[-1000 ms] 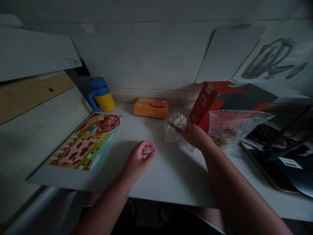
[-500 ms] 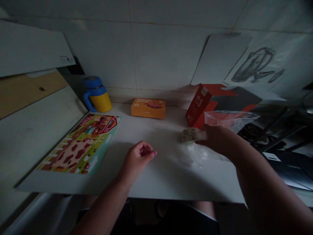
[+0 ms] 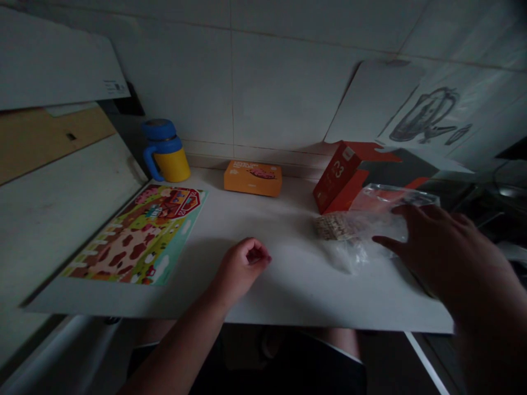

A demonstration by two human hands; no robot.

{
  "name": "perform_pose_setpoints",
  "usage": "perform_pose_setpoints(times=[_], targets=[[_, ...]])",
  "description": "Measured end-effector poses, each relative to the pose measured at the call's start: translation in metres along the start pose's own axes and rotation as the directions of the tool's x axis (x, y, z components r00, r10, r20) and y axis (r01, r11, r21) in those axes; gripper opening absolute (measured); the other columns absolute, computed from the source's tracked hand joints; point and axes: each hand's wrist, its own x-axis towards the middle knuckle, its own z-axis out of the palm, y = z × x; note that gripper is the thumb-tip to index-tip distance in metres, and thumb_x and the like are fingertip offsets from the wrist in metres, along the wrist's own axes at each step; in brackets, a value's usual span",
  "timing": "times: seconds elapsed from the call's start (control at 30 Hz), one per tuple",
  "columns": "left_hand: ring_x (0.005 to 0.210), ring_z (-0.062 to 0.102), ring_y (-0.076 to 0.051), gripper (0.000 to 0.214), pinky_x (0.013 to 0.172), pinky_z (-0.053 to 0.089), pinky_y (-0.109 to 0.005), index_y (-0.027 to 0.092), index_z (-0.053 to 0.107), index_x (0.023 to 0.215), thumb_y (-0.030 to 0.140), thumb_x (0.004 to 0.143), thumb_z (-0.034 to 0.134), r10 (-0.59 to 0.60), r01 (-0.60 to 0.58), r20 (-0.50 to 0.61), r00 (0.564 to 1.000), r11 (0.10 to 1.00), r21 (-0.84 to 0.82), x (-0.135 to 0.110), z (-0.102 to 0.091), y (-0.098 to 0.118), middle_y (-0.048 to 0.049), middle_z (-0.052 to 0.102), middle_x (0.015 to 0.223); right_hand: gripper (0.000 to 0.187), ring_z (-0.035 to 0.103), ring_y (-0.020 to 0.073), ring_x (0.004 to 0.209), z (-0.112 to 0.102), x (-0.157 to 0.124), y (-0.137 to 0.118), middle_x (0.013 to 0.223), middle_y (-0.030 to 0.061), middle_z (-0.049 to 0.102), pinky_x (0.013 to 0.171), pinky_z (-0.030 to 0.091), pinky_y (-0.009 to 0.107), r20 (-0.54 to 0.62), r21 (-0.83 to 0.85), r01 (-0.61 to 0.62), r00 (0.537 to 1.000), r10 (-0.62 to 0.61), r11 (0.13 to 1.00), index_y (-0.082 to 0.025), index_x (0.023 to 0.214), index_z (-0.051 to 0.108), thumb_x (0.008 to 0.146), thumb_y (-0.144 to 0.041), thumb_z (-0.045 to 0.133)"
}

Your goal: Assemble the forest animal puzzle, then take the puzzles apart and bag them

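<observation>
My left hand [image 3: 242, 266] rests on the white table [image 3: 296, 285] with its fingers curled in a pinch; whatever they hold is too small to make out. My right hand [image 3: 440, 247] hovers at the right with its fingers spread and empty. Its fingertips are close to a clear plastic bag [image 3: 354, 241] that lies on the table with a small stack of puzzle pieces [image 3: 333, 226] at its left end. A second clear bag [image 3: 391, 198] lies just behind it.
A colourful farm puzzle board [image 3: 140, 233] lies at the left. Behind it stands a yellow mug with a blue lid [image 3: 167, 153]. An orange box [image 3: 252, 178] and a red box marked 3 [image 3: 337, 175] sit near the wall. Dark items fill the right edge.
My right hand carried the bag with the puzzle pieces from mid-table to the right, set it down and let go, then opened and drew back. My left hand stayed put.
</observation>
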Motion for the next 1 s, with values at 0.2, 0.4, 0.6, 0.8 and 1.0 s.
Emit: perform_pose_setpoints(times=[0.2,0.4,0.6,0.8,1.0], targets=[[0.084,0.069,-0.018,0.004,0.077,0.051,-0.028,0.021,0.067,0.086,0.019,0.085,0.070,0.065,-0.067,0.022,0.998,0.988,0.136,-0.002,0.000,0.002,-0.0038,0.072,0.089,0.032,0.061,0.0410,0.117,-0.048,-0.003,-0.073,0.121,0.0171,0.069,0.098,0.049,0.060,-0.219,0.322,0.128,0.974,-0.058,0.938,-0.023,0.123,0.066,0.102,-0.044,0.056],[0.067,0.063,-0.016,0.009,0.063,0.045,-0.026,0.022,0.066,0.083,0.025,0.088,0.073,0.080,-0.090,0.049,0.996,0.964,0.249,-0.008,0.004,0.011,-0.0013,0.071,0.077,0.034,0.059,0.0338,0.128,0.007,0.016,-0.145,0.133,0.0146,0.071,0.104,0.048,0.052,-0.187,0.339,0.405,0.914,-0.361,0.849,-0.018,0.123,0.072,0.097,-0.010,0.052],[0.089,0.069,-0.021,0.005,0.084,0.053,-0.033,0.023,0.065,0.092,0.026,0.096,0.066,0.254,-0.238,0.015,0.967,0.879,0.413,-0.020,-0.013,0.019,-0.0053,0.074,0.093,0.032,0.064,0.0345,0.115,0.060,0.025,-0.131,0.114,0.0194,0.075,0.104,0.045,0.052,-0.032,0.163,0.389,0.921,-0.389,0.907,-0.012,0.102,0.077,0.094,-0.003,0.048],[0.121,0.062,-0.031,0.025,0.110,0.045,-0.047,0.020,0.065,0.117,0.035,0.103,0.051,0.315,-0.039,-0.141,0.938,0.502,0.864,-0.032,-0.128,0.030,-0.0143,0.071,0.124,0.031,0.065,0.0364,0.111,0.081,0.016,-0.102,0.108,0.0193,0.074,0.102,0.043,0.055,0.005,0.102,0.357,0.933,-0.359,0.929,-0.014,0.094,0.076,0.092,-0.003,0.047],[0.139,0.052,-0.043,0.059,0.117,0.038,-0.057,0.005,0.055,0.144,0.043,0.101,0.040,0.200,0.338,-0.351,0.915,0.099,0.936,-0.026,-0.250,0.004,-0.0270,0.062,0.145,0.029,0.064,0.0405,0.119,0.084,0.018,-0.112,0.123,0.0195,0.074,0.105,0.045,0.060,-0.108,0.174,0.295,0.954,-0.279,0.940,-0.017,0.102,0.077,0.095,-0.009,0.051]])
